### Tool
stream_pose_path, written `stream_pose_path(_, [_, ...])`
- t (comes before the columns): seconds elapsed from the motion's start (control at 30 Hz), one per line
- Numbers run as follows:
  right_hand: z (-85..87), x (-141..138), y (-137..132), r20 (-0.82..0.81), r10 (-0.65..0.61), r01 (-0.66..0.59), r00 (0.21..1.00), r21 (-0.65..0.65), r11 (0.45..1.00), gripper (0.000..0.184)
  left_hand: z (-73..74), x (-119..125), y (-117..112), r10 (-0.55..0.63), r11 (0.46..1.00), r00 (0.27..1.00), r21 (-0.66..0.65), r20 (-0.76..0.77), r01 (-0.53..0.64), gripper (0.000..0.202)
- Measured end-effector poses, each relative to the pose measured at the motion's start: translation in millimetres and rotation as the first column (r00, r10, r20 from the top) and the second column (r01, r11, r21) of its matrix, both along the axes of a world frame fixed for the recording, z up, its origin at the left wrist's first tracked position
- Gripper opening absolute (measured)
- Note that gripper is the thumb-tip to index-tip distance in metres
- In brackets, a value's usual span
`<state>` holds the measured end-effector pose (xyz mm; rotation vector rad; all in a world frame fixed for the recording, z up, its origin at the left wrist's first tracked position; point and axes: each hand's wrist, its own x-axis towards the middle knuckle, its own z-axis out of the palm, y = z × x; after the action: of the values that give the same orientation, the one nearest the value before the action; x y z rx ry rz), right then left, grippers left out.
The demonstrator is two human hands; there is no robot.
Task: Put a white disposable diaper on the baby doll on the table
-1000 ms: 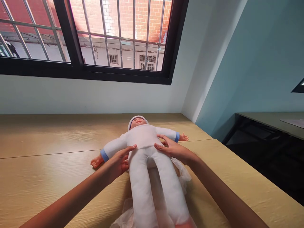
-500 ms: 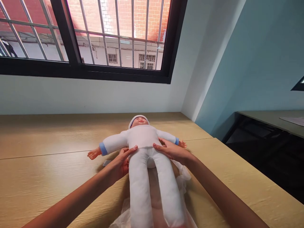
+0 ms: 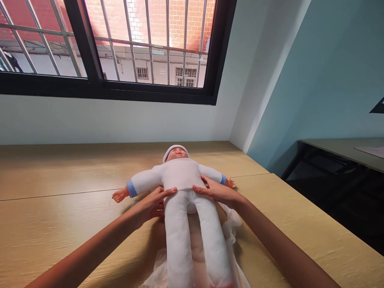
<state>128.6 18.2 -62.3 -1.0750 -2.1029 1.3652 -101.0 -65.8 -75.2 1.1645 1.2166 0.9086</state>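
A baby doll (image 3: 181, 174) in a white suit with blue cuffs and a white cap lies face up, its head toward the window and its arms spread. My left hand (image 3: 154, 204) grips its left-hand side at the waist, thumb on top and fingers curled at the side. On the opposite side, my right hand (image 3: 216, 190) holds the waist the same way, its fingertips partly hidden. Beneath the doll's legs lies a skin-toned thing (image 3: 198, 246) edged with sheer pale fabric (image 3: 232, 226); most of it is covered, and I cannot make out what it is.
The light wooden table (image 3: 69, 228) reaches back to the white wall below a barred window (image 3: 150, 52). A seam crosses its top. To the right, past the table's edge, stands another dark-sided table (image 3: 339, 154) with a sheet of paper (image 3: 370, 151) on it.
My left hand has shifted slightly to the right, its thumb moving a little farther over the doll's waist. The doll has moved very slightly right; my right hand is almost still.
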Motion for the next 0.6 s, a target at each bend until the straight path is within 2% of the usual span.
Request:
stream_pose_path(0.07, [2.6,0,0,-0.069,0.044,-0.054,0.997,-0.148,0.987,0.082,7.0,-3,-1,0.018,0.998,1.000,-0.064,-0.020,-0.019,0.041])
stream_pose_path(0.17, [6.1,1,-1,-0.063,0.032,-0.039,0.998,-0.122,0.992,0.087,18.1,-5,-4,-0.005,0.996,0.993,-0.084,-0.116,-0.004,0.043])
stream_pose_path(0.23, [7.8,1,-1,-0.039,0.049,-0.052,0.998,-0.078,0.996,0.086,22.5,-6,-4,-0.009,0.999,0.967,-0.049,-0.254,-0.004,0.044])
stream_pose_path(0.3, [9.3,2,-2,0.007,0.055,-0.055,0.998,-0.027,0.998,0.084,23.6,-8,-4,0.073,0.993,0.905,0.119,-0.419,-0.025,0.045])
stream_pose_path(0.33, [10.1,2,-2,0.038,0.036,-0.036,0.999,0.006,0.999,0.084,23.4,-9,-3,0.142,0.970,0.866,0.242,-0.480,-0.025,0.046])
stream_pose_path(0.4, [12.3,3,-4,0.089,-0.045,0.038,0.995,0.075,0.996,0.085,22.4,-9,-3,0.271,0.890,0.800,0.456,-0.535,0.003,0.045])
stream_pose_path(0.47, [16.0,3,-7,0.110,-0.111,0.092,0.988,0.169,0.981,0.074,21.9,-7,-4,0.317,0.826,0.780,0.562,-0.539,0.053,0.038])
stream_pose_path(0.6, [24.7,1,-12,0.101,-0.078,0.034,0.992,0.378,0.925,0.023,22.5,0,-8,0.307,0.767,0.763,0.622,-0.569,0.155,0.020])
